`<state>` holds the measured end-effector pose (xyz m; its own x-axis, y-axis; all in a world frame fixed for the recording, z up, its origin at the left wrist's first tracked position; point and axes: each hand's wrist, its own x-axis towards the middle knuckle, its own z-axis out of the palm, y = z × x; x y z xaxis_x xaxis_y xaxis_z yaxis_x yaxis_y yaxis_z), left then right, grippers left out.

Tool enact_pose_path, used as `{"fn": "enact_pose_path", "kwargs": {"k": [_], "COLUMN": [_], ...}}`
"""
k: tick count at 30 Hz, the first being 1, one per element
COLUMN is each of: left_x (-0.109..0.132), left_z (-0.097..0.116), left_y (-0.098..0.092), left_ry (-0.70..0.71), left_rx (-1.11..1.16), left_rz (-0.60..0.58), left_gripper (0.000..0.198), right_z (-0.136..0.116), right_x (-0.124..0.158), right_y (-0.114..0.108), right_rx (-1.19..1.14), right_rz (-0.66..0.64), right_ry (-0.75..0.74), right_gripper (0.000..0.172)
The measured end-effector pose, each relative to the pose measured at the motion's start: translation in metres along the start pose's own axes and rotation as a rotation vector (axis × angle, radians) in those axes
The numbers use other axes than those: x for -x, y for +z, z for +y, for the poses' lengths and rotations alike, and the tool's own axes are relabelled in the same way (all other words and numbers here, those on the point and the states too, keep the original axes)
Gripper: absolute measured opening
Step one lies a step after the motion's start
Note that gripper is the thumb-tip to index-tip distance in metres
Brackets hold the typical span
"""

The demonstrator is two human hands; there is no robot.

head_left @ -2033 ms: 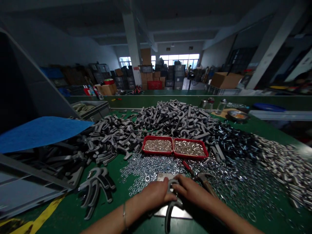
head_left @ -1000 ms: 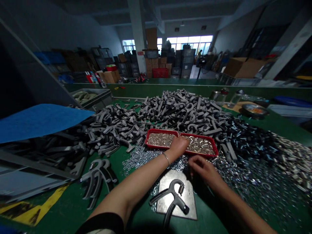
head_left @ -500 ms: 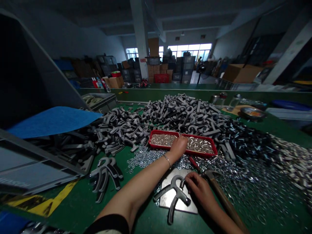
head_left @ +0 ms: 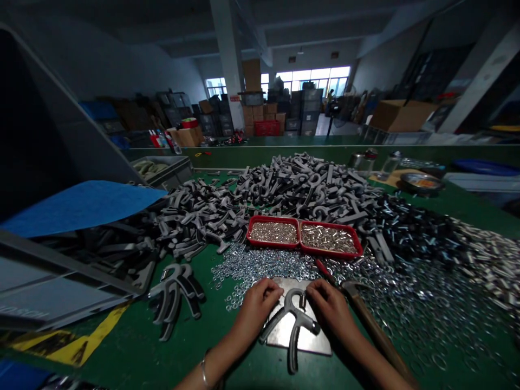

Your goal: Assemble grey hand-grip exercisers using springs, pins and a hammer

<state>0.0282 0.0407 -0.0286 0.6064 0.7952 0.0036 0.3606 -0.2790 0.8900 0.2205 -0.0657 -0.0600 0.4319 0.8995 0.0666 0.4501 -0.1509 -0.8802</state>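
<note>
A grey hand grip strengthener with dark-padded handles lies on a flat metal plate, its curved top pointing away from me and its handles spread towards me. My left hand is closed in a pinch just left of the curved top; whatever sits between its fingertips is too small to make out. On the other side, my right hand pinches at the upper end of a short metal spring, which stands beside the open side of the curve. The fingertips partly cover that contact.
Beyond the plate are two joined red trays of small metal parts, with loose washers before them. A hammer lies right of my right hand. Grey handles are heaped behind; several grips lie left, near a grey crate.
My left hand has come back from the red trays to the left side of the hand grip strengthener. My right hand stays by the spring, and the grip has shifted slightly.
</note>
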Motion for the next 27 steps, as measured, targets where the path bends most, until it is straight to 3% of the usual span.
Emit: {"fn": "enact_pose_path", "kwargs": {"k": [5, 11, 14, 17, 21, 24, 27], "left_x": [0.012, 0.018, 0.018, 0.013, 0.002, 0.006, 0.028], "left_z": [0.001, 0.006, 0.008, 0.007, 0.004, 0.006, 0.014], "left_y": [0.016, 0.036, 0.037, 0.038, 0.035, 0.032, 0.032], "left_ry": [0.063, 0.151, 0.181, 0.253, 0.517, 0.656, 0.593], "left_rx": [-0.110, -0.405, -0.533, -0.670, -0.825, -0.826, -0.836], "left_rz": [0.013, 0.028, 0.013, -0.021, -0.169, -0.293, -0.297], "left_gripper": [0.016, 0.013, 0.013, 0.013, 0.017, 0.024, 0.025], "right_z": [-0.011, -0.020, -0.019, -0.005, 0.027, 0.041, 0.033], "right_x": [0.001, -0.002, 0.005, 0.031, 0.071, 0.084, 0.084], "right_y": [-0.003, -0.008, -0.028, -0.059, -0.097, -0.110, -0.110], "right_rx": [0.200, 0.442, 0.502, 0.664, 0.907, 0.820, 0.600], "right_rz": [-0.060, -0.168, -0.167, -0.054, 0.024, -0.013, -0.007], "right_ry": [-0.113, -0.220, -0.215, -0.169, -0.082, 0.071, 0.095], "right_gripper": [0.021, 0.015, 0.013, 0.023, 0.025, 0.028, 0.032]}}
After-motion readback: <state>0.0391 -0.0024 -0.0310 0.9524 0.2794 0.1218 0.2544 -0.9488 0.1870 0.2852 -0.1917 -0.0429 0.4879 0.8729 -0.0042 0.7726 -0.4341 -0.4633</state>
